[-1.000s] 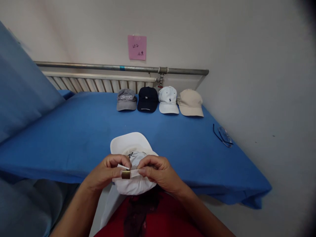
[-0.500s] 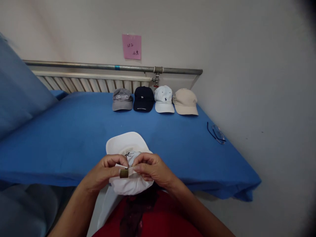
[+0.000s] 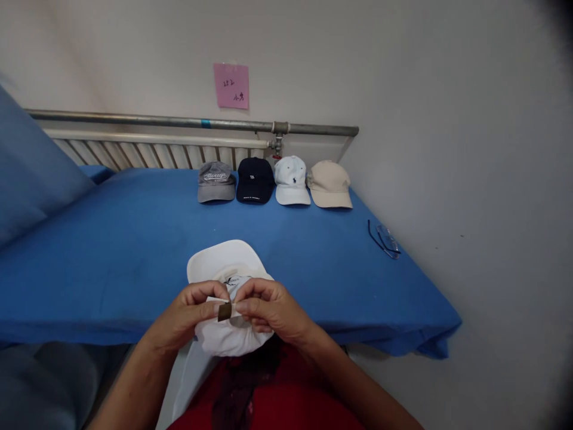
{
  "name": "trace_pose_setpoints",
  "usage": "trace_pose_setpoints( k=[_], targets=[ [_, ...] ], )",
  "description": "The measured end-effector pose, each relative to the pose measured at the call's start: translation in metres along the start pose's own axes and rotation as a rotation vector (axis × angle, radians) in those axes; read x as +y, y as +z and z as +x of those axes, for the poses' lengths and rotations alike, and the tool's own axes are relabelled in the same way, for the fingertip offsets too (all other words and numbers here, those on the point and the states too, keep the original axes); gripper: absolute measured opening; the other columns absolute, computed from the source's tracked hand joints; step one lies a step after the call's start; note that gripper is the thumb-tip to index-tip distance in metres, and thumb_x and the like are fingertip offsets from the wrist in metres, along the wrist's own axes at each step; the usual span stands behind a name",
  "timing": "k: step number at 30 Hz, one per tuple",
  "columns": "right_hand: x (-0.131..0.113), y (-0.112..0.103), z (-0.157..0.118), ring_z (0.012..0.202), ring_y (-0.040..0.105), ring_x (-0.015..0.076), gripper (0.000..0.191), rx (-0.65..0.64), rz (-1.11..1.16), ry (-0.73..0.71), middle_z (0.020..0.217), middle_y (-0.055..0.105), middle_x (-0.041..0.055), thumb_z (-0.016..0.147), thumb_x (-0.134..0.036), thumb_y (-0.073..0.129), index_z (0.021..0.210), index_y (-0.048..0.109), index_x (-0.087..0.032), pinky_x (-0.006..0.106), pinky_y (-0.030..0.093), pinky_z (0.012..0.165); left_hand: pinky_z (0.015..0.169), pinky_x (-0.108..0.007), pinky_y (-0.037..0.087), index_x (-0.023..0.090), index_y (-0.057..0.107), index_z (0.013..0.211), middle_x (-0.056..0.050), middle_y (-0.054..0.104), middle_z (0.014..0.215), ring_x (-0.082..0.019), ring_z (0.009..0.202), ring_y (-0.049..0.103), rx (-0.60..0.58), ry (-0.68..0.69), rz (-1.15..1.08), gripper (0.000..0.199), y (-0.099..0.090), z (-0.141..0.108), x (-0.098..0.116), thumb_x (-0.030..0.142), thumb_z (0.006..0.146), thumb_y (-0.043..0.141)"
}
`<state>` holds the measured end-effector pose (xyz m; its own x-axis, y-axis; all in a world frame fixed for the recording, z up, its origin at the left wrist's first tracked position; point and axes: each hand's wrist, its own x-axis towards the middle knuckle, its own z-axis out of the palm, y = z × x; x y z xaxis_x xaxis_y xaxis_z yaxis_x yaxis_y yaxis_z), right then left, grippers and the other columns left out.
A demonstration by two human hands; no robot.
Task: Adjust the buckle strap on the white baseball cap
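Pinching white cap (image 3: 228, 334) strap either side of brass buckle (image 3: 224, 312), left hand (image 3: 188, 313) and right hand (image 3: 268, 307) steadying it against lap.

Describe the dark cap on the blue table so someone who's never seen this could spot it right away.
Look along the far edge of the blue table, just under the metal pipe on the wall, where four caps sit in a row. The navy cap is second from the left, between a grey cap and a pale blue cap; it is the only dark one.
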<state>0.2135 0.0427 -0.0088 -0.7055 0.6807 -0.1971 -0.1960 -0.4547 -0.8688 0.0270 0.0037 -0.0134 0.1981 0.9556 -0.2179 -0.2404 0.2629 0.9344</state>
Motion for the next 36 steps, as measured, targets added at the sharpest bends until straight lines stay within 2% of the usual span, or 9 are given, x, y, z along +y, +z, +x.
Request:
trace_pose_setpoints(
  k=[6,14,18,20,23,25,30,32,36],
  targets=[
    [0.0,0.004,-0.003,0.042,0.034,0.0039,0.011,0.008,0.007,-0.103,0.057,0.047,-0.0082,0.07,-0.018,0.059,0.08,0.057,-0.02,0.017,0.025,0.041,0.045,-0.017,0.03,0.013,0.062,0.065,0.003,0.055,0.055,-0.007,0.046,0.041,0.013,-0.065,-0.015,0.036,0.004,0.001,0.002,0.041,0.058,0.084],
    [-0.01,0.006,-0.012,0.067,0.05,0.0104,0.006,0.029,-0.422,-0.435,0.072,0.057,-0.0031,0.076,-0.016,0.056,0.081,0.059,-0.019,0.023,0.039,0.063,0.046,-0.018,0.03,0.014,0.064,0.065,0.002,0.057,0.056,-0.007,0.046,0.042,0.039,-0.088,0.029,0.034,0.008,0.001,0.004,0.038,0.057,0.085],
    [-0.016,-0.001,-0.018,0.077,0.056,0.0137,0.012,0.044,-0.565,-0.448,0.086,0.064,0.0004,0.083,-0.022,0.055,0.092,0.063,-0.02,0.026,0.043,0.07,0.046,-0.018,0.032,0.014,0.062,0.061,0.002,0.056,0.056,-0.007,0.047,0.043,0.049,-0.033,-0.002,0.033,0.006,-0.001,0.008,0.037,0.056,0.085],
    [-0.017,-0.01,-0.02,0.078,0.057,0.015,0.018,0.112,-0.594,-0.446,0.089,0.065,0.0017,0.085,-0.023,0.05,0.096,0.065,-0.021,0.027,0.044,0.071,0.046,-0.018,0.03,0.014,0.06,0.059,0.002,0.054,0.056,-0.007,0.047,0.041,0.057,0.001,0.001,0.036,0.002,-0.003,0.009,0.04,0.057,0.084],
    [-0.017,-0.025,-0.021,0.089,0.058,0.0193,0.023,0.201,-0.693,-0.545,0.093,0.068,0.0037,0.084,-0.021,0.047,0.094,0.068,-0.023,0.033,0.044,0.081,0.044,-0.018,0.027,0.014,0.06,0.059,0.002,0.051,0.056,-0.007,0.047,0.037,0.053,0.038,0.03,0.038,-0.007,-0.006,0.009,0.045,0.062,0.081],
    [-0.015,-0.033,-0.021,0.093,0.057,0.021,0.022,0.174,-0.744,-0.604,0.095,0.069,0.0041,0.081,-0.022,0.051,0.094,0.069,-0.024,0.037,0.041,0.087,0.045,-0.019,0.028,0.014,0.061,0.062,0.001,0.052,0.058,-0.008,0.049,0.038,0.044,0.055,0.04,0.036,-0.011,-0.007,0.008,0.044,0.065,0.08],
    [-0.008,-0.038,-0.022,0.081,0.057,0.0181,0.011,0.072,-0.775,-0.608,0.081,0.067,0.0003,0.077,-0.024,0.061,0.086,0.067,-0.024,0.043,0.034,0.101,0.047,-0.018,0.028,0.017,0.062,0.081,0.003,0.051,0.064,-0.006,0.049,0.037,-0.018,0.064,0.051,0.024,-0.014,-0.01,0.006,0.034,0.072,0.076],
    [-0.006,-0.038,-0.021,0.08,0.056,0.0179,0.005,0.073,-0.765,-0.599,0.072,0.064,-0.0008,0.078,-0.023,0.061,0.078,0.066,-0.024,0.044,0.032,0.103,0.052,-0.019,0.034,0.018,0.061,0.087,0.001,0.054,0.071,-0.009,0.055,0.044,-0.062,0.122,0.056,0.022,-0.015,-0.013,0.008,0.032,0.076,0.074],
    [-0.006,-0.036,-0.02,0.079,0.054,0.0183,0.008,0.061,-0.709,-0.595,0.069,0.059,0.0001,0.081,-0.027,0.061,0.075,0.065,-0.023,0.04,0.039,0.094,0.075,-0.027,0.042,0.021,0.058,0.093,-0.005,0.061,0.089,-0.019,0.086,0.054,-0.136,0.317,0.077,0.025,-0.018,-0.024,0.019,0.042,0.082,0.066]
  ],
)
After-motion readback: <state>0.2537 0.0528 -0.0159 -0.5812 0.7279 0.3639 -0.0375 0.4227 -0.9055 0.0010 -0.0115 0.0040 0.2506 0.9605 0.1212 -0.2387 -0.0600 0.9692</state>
